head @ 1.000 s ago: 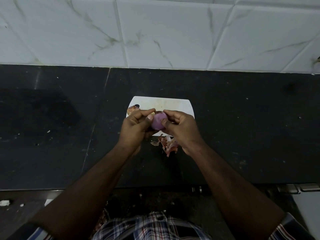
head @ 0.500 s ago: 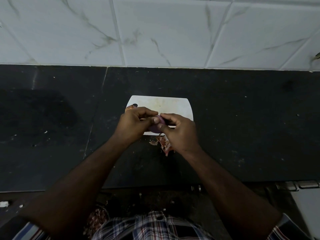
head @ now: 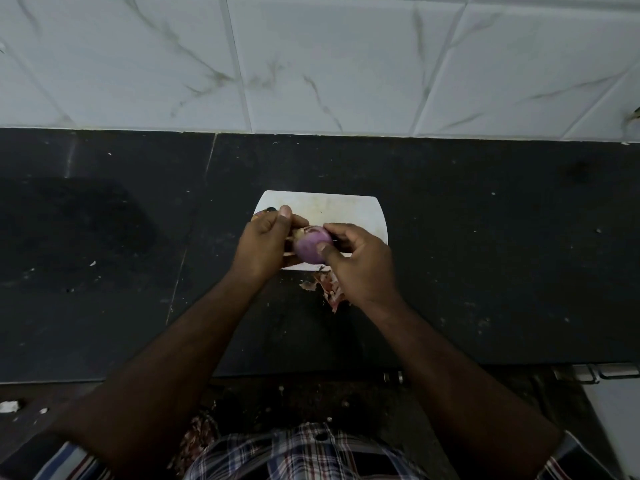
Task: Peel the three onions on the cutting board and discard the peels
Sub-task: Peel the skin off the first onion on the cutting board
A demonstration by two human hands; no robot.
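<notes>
Onion (head: pixel 311 249) now more exposed than half second ago, purple flesh showing between hands. Left hand (head: pixel 265 242) grips its left side, fingers curled, thumb up. Right hand (head: pixel 360 259) pinches right side, thumb on flesh. Held above near edge of cutting board (head: pixel 349 211); peels (head: pixel 327 287) on tabletop (head: pixel 485 254). No readable writing.

The left hand (head: pixel 265 242) hides most of something brownish at the cutting board (head: pixel 349 211) corner beyond its knuckles, perhaps another onion. The right hand (head: pixel 360 261) covers part of the peels (head: pixel 329 289) beneath it.
</notes>
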